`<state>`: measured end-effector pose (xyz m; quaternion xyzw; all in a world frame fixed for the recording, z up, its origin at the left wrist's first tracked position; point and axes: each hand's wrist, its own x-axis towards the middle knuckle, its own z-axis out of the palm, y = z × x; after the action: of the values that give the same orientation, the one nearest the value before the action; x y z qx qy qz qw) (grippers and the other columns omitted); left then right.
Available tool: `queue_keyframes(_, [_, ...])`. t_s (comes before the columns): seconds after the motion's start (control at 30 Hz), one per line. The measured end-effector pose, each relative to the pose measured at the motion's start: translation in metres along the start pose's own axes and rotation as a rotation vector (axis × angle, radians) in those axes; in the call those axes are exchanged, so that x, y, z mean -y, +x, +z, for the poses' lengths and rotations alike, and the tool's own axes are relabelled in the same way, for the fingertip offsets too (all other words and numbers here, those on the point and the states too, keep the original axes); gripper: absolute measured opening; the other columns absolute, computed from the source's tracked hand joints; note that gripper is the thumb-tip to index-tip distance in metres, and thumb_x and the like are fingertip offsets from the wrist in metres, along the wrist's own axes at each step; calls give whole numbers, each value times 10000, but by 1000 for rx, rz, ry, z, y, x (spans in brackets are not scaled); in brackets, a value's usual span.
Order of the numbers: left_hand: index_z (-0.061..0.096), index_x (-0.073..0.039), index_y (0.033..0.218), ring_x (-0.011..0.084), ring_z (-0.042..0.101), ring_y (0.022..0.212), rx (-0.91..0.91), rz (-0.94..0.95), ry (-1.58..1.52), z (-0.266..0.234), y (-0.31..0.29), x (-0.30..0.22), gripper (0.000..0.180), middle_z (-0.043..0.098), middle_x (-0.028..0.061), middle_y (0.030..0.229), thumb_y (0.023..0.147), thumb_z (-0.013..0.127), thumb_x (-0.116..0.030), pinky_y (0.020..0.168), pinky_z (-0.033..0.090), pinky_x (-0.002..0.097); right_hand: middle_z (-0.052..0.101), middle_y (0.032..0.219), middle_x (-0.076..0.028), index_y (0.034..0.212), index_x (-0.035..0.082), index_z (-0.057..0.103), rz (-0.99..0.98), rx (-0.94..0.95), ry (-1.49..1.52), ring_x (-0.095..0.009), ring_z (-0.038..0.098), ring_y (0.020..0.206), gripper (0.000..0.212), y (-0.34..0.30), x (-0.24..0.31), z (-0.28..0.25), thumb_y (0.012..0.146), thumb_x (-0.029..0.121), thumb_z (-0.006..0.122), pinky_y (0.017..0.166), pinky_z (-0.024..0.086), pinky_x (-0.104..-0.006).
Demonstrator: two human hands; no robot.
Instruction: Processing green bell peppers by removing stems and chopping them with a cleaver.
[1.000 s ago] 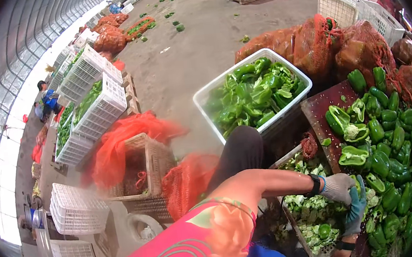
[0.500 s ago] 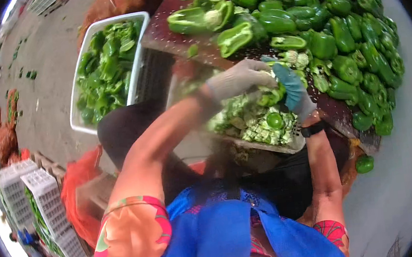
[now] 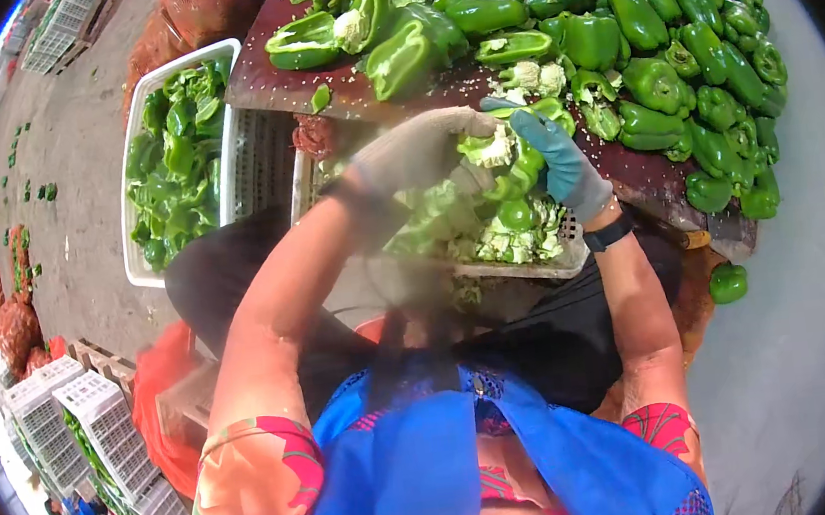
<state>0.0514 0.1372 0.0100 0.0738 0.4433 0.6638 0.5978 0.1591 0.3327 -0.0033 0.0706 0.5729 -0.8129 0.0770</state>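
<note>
My left hand [image 3: 426, 150], in a pale grey glove and blurred, is curled with its fingertips at a whitish seed core [image 3: 492, 149] of a green pepper. Close by on the right, my right hand [image 3: 566, 166], in a blue-and-grey glove, grips a cut green pepper piece [image 3: 550, 114] between thumb and fingers. Below both hands, a white crate [image 3: 564, 264] holds pale cores and green scraps [image 3: 507, 246]. On the dark red board [image 3: 258, 78] beyond them lie a pepper half [image 3: 402, 60] and loose cores [image 3: 529, 76].
Whole green peppers [image 3: 643, 12] are heaped at the board's right and far side. A white basket [image 3: 131, 227] of cut peppers stands on the left. Stacked white crates [image 3: 114, 430] and a red mesh bag [image 3: 161, 400] are at the lower left. One pepper [image 3: 728, 283] lies apart on the right.
The view has shifted, so the board and peppers sit farther left and higher. My hands have come slightly apart, and the whitish core now shows more plainly between them.
</note>
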Motion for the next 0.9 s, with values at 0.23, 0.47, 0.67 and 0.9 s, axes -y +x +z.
queue_keyframes(0.23, [468,-22,1381,224,559,1166,233,677,435,-49,17,41,565,592,102,1244,884,728,-87,1046,491,387,627,1273,-36,1392,9,537,32,18,21,-85,572,1109,434,-7,10,-3,993,168,600,944,470,-246])
queue_keyframes(0.47, [395,-9,1446,212,537,1258,-60,696,999,18,-18,18,836,570,102,1360,765,862,-144,1083,448,381,635,1277,-47,1373,6,554,-86,37,-50,-97,607,1054,412,-17,15,-2,998,171,598,927,482,-251])
queue_keyframes(0.67, [606,-5,1251,205,629,1140,-331,641,1075,17,-56,1,474,664,108,1202,789,594,101,1011,490,345,577,1370,-118,1410,-12,495,-193,52,284,-200,578,1224,454,-11,18,-17,1017,208,557,1071,456,-349])
queue_keyframes(0.9, [621,0,1205,156,656,993,-742,652,1008,33,-59,2,360,652,83,1133,933,646,-235,795,545,274,462,1481,-192,1494,-4,366,-284,61,386,-318,503,1330,604,-16,41,-9,992,271,558,1122,425,-451])
